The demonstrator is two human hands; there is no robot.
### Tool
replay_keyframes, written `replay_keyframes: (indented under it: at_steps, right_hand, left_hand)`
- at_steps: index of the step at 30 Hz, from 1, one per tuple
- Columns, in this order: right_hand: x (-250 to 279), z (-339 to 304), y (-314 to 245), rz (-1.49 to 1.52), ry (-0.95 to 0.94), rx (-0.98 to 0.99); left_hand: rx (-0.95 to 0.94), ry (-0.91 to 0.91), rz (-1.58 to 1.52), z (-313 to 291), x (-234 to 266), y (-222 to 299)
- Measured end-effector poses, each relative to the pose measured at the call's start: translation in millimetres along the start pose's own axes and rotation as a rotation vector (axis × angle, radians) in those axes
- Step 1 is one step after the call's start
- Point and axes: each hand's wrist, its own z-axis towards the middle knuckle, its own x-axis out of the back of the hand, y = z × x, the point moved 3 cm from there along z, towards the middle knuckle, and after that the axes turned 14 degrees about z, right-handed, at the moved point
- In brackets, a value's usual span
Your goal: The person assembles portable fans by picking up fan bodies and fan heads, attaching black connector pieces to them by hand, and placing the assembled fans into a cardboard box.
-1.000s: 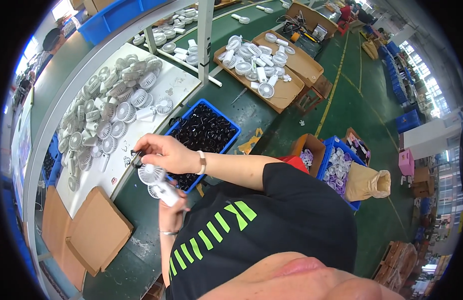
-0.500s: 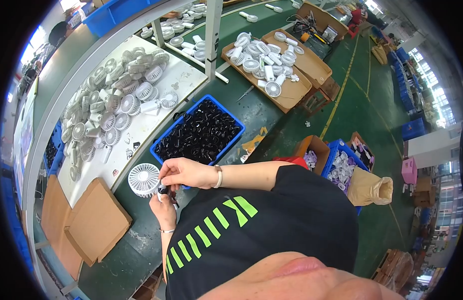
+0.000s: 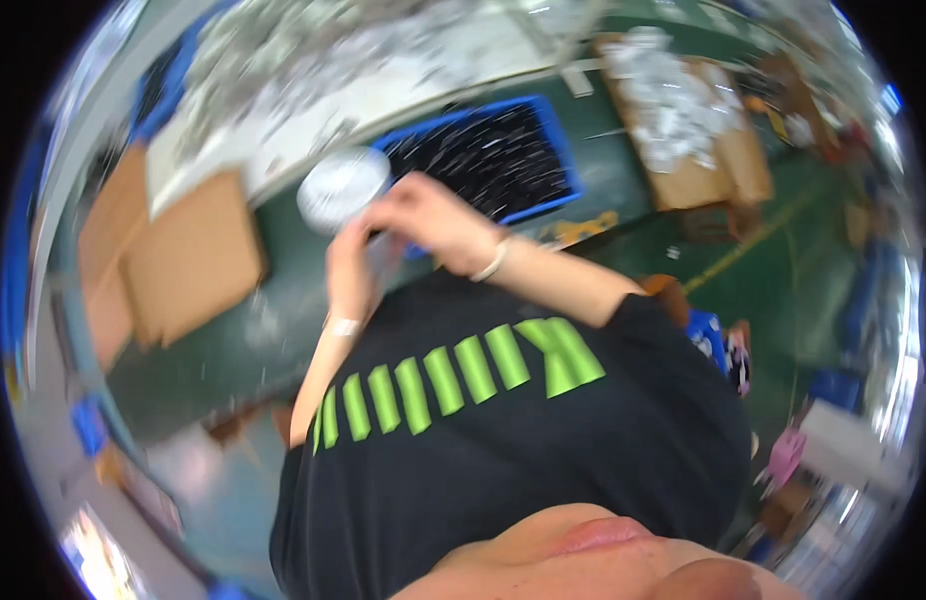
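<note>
A white handheld fan [image 3: 343, 190] with a round, ribbed grille is held over the green bench in front of me. My left hand [image 3: 351, 278] is closed round its handle, most of which the fingers hide. My right hand [image 3: 438, 225] meets the left just below the grille, with fingertips pinched together at the handle. Motion smears the view, so whatever lies between those right fingertips cannot be made out. Beyond my right hand stands a blue bin [image 3: 575, 180] full of small black parts [image 3: 483, 155], close to the fan.
A pile of white fans [image 3: 273, 60] covers part of a white board at the back left. Flat cardboard [image 3: 193, 255] lies on the bench [image 3: 293, 310] to the left. At the far right, a cardboard tray [image 3: 683, 190] holds more white fans.
The whole view has swung, so the bench and bin sit higher and further right, and the picture is blurred. Both hands stay together at the fan; a black piece visible at its handle before is now indistinct.
</note>
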Motion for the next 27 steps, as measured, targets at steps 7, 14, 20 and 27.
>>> replay_keyframes:
  at_steps: [7, 14, 20, 27]
  right_hand:
    - [-10.3, -10.2, 49.8, 0.493, 0.123, -0.287]
    - [6.6, -1.2, 73.7, 0.245, 0.034, 0.007]
    - [27.8, 22.5, 56.0, 0.387, 0.017, 0.151]
    - [26.9, 37.8, 60.4, 0.176, 0.120, 0.108]
  left_hand:
    - [0.556, -0.422, -0.766, -33.0, 1.4, 24.3]
    - [0.599, -0.556, -0.825, -46.1, 5.3, 1.2]
    - [0.754, -0.663, -0.979, -31.6, 11.4, -36.2]
    - [0.539, -0.658, -1.058, -9.7, 14.7, -70.3]
